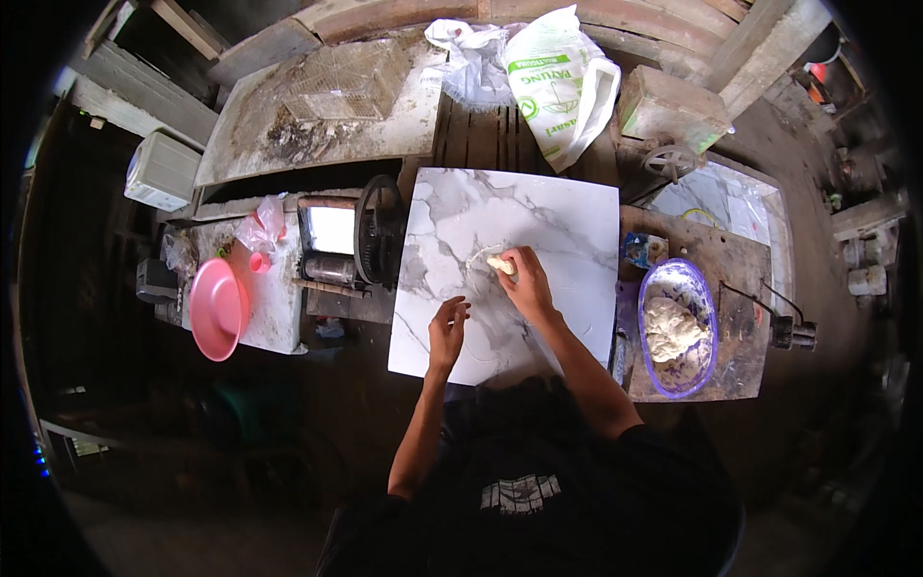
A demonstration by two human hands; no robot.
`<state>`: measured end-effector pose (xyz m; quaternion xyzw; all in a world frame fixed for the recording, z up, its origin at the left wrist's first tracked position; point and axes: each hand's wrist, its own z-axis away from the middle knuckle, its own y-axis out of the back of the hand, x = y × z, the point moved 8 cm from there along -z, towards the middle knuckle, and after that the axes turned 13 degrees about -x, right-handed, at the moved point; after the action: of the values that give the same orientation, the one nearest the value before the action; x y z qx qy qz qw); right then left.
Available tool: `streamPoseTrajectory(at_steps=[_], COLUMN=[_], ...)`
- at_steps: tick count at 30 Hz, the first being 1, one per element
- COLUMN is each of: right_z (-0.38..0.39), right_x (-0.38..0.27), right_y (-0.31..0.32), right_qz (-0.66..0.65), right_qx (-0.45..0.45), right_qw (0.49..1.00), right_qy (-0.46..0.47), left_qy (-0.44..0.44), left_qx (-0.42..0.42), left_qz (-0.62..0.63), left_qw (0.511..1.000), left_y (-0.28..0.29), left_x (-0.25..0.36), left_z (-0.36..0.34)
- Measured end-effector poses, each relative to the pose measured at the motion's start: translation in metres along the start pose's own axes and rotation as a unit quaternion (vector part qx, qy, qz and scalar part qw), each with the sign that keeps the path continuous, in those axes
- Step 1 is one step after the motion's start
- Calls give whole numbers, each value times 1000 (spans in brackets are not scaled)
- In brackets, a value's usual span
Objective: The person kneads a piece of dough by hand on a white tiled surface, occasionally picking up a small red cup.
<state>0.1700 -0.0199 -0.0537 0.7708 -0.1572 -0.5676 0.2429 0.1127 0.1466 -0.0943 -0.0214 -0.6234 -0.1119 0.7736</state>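
While right fingers pinch probable dough, purple basin flanks marbled board.

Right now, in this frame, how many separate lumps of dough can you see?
2: a small lump in the right hand, at the marbled board, and a large lump in the purple-rimmed tub. Any under the hand would be hidden.

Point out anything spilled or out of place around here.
Dark debris lies strewn on the pale slab at upper left, beside a wire cage. It looks odd so near the marbled board, where the right hand holds a piece of dough.
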Motion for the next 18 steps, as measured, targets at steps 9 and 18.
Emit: streamPoseTrajectory(at_steps=[9, 18], right_z=[15, -27], right_x=[10, 21], right_y=[-35, 14], right_qz=[-84, 51], right_qx=[-186, -4], right_qw=[978, 999], right_qy=[-47, 17], left_qy=[17, -32], left_qx=[-21, -24], left_qz=[-36, 28], left_qw=[999, 999], left_y=[-13, -16], left_x=[-3, 12], left_z=[-6, -28])
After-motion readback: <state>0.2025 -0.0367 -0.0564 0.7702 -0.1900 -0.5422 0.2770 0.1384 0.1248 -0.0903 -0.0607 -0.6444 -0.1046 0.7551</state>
